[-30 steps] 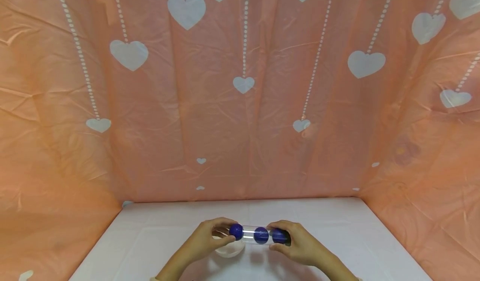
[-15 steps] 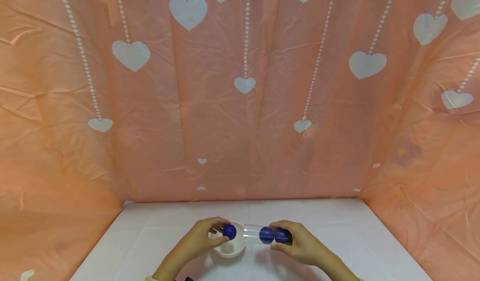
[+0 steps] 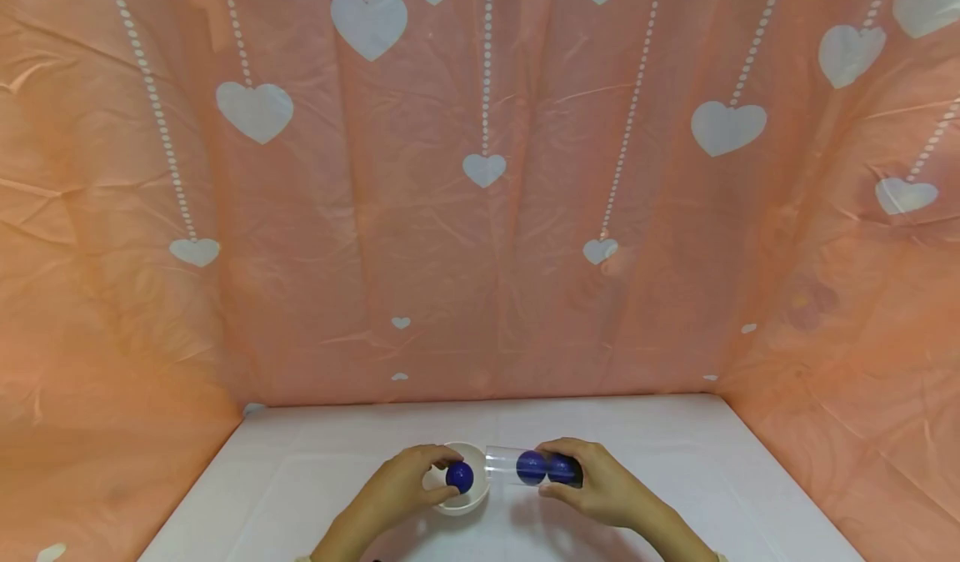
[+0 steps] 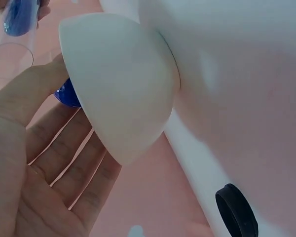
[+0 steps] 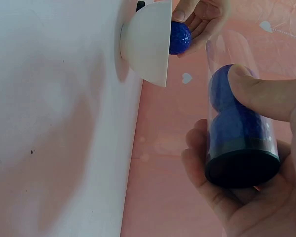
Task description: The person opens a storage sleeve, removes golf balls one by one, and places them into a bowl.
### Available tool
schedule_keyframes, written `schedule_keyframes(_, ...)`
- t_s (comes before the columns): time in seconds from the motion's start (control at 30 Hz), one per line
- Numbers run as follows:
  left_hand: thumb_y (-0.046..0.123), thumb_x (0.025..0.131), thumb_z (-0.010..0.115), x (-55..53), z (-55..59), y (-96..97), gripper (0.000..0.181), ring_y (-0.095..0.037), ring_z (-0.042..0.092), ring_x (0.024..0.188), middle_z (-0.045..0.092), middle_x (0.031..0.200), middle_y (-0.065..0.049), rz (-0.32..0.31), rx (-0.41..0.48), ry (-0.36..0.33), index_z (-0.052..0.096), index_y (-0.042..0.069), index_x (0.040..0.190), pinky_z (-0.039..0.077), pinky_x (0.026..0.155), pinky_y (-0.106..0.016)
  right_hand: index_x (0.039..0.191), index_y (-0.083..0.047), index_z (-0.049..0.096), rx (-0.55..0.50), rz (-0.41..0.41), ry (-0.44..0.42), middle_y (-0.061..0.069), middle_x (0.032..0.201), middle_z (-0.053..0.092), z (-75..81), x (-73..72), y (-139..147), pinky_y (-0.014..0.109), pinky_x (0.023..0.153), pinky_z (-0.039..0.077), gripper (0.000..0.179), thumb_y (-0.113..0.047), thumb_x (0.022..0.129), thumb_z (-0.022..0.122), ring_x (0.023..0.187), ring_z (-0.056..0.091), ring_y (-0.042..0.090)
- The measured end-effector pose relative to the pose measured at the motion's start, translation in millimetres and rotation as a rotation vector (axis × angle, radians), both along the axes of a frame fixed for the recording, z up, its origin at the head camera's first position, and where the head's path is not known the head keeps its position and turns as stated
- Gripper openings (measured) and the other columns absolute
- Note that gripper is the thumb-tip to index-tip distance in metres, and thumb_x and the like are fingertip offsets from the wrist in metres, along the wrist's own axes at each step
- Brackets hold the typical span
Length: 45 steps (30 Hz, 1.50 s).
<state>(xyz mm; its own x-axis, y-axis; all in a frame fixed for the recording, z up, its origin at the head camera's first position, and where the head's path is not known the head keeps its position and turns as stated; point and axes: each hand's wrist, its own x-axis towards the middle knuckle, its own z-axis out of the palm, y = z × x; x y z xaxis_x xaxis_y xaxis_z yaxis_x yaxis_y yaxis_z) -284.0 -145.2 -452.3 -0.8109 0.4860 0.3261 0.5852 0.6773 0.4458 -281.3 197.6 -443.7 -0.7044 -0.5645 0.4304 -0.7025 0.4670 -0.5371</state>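
In the head view my left hand [image 3: 408,480] pinches a blue golf ball [image 3: 460,477] between thumb and fingers, at the mouth of a white bowl [image 3: 480,495]. The right wrist view shows this ball partly hidden by the bowl's rim. My right hand [image 3: 600,483] grips a clear plastic tube [image 3: 498,464] by its black-capped end [image 5: 242,170]. Two more blue golf balls [image 3: 531,468] sit inside, toward the cap. The tube lies roughly level above the table, its uncapped mouth facing the bowl.
A black round cap [image 4: 237,212] lies on the white table [image 3: 315,462], near the bowl in the left wrist view. Peach sheeting with white hearts [image 3: 480,295] closes off the back and both sides.
My left hand has drawn the golf ball away from the tube's mouth, leftward and then lower over the bowl. The two balls inside have slid toward the cap. My right hand has barely moved.
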Motion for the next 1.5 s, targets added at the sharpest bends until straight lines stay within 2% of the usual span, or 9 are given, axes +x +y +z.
schedule_keyframes(0.23, 0.032, 0.088, 0.09, 2.3, -2.6, 3.4, 0.037, -0.018, 0.072, 0.103, 0.077, 0.108, 0.004, 0.025, -0.042, 0.033, 0.078, 0.019, 0.12, 0.061, 0.089, -0.047, 0.127, -0.009, 0.074, 0.006, -0.006, 0.002, 0.003, 0.119, 0.077, 0.7, -0.8, -1, 0.032, 0.093, 0.061, 0.04, -0.031, 0.095, 0.085, 0.106, 0.068, 0.007)
schedule_keyframes(0.37, 0.031, 0.092, 0.086, 2.4, -1.6, 3.6, 0.032, -0.02, 0.073, 0.103, 0.078, 0.11, 0.003, 0.038, -0.016, 0.053, 0.077, 0.019, 0.121, 0.061, 0.088, -0.049, 0.127, -0.009, 0.074, 0.01, -0.008, 0.014, 0.002, 0.118, 0.077, 1.5, -0.4, -2, 0.032, 0.093, 0.061, 0.039, -0.03, 0.095, 0.085, 0.105, 0.068, 0.006)
schedule_keyframes(0.5, 0.029, 0.096, 0.083, 1.9, 0.6, 3.8, 0.03, -0.02, 0.074, 0.101, 0.078, 0.11, 0.002, 0.017, 0.021, 0.072, 0.077, 0.016, 0.122, 0.061, 0.087, -0.047, 0.126, -0.009, 0.074, 0.006, -0.007, 0.024, 0.002, 0.117, 0.077, 1.8, 0.3, -2, 0.031, 0.092, 0.061, 0.038, -0.029, 0.095, 0.085, 0.104, 0.068, 0.006)
schedule_keyframes(0.63, 0.028, 0.098, 0.081, 1.5, 2.8, 4.8, 0.033, -0.02, 0.075, 0.102, 0.078, 0.114, 0.0, -0.036, 0.072, 0.022, 0.075, 0.012, 0.127, 0.062, 0.09, -0.044, 0.126, -0.008, 0.074, -0.003, 0.005, 0.023, 0.003, 0.117, 0.077, 2.4, 0.9, -2, 0.031, 0.091, 0.061, 0.038, -0.028, 0.095, 0.085, 0.104, 0.068, 0.006)
schedule_keyframes(0.77, 0.027, 0.101, 0.078, 0.8, 4.5, 6.3, 0.038, -0.02, 0.076, 0.103, 0.078, 0.12, -0.005, -0.109, 0.161, -0.052, 0.072, 0.009, 0.133, 0.063, 0.093, -0.042, 0.127, -0.009, 0.073, -0.003, 0.007, 0.003, 0.003, 0.118, 0.077, 3.2, 1.2, -2, 0.031, 0.092, 0.061, 0.039, -0.028, 0.095, 0.085, 0.104, 0.068, 0.006)
schedule_keyframes(0.87, 0.027, 0.101, 0.077, 0.7, 5.1, 8.4, 0.04, -0.02, 0.076, 0.105, 0.078, 0.122, -0.006, -0.14, 0.221, -0.099, 0.07, 0.008, 0.136, 0.063, 0.094, -0.041, 0.127, -0.01, 0.073, 0.003, 0.004, -0.017, 0.002, 0.118, 0.076, 3.7, 0.9, -2, 0.031, 0.092, 0.061, 0.039, -0.03, 0.095, 0.085, 0.104, 0.068, 0.006)
schedule_keyframes(1.13, 0.028, 0.102, 0.077, 2.5, 6.7, 16.8, 0.041, -0.011, 0.074, 0.104, 0.077, 0.124, -0.008, -0.173, 0.318, -0.183, 0.069, 0.011, 0.138, 0.063, 0.092, -0.032, 0.128, -0.011, 0.073, 0.011, 0.003, -0.035, 0.0, 0.118, 0.076, 3.9, 0.7, -3, 0.031, 0.092, 0.061, 0.04, -0.029, 0.094, 0.086, 0.103, 0.068, 0.005)
schedule_keyframes(1.5, 0.023, 0.101, 0.078, 5.9, 6.6, 23.6, 0.036, -0.01, 0.074, 0.097, 0.078, 0.119, -0.01, -0.176, 0.32, -0.192, 0.071, 0.012, 0.134, 0.063, 0.085, -0.029, 0.127, -0.011, 0.073, 0.014, 0.009, -0.031, -0.001, 0.116, 0.076, 4.4, 4.7, -5, 0.03, 0.09, 0.061, 0.038, -0.023, 0.093, 0.087, 0.102, 0.067, 0.005)
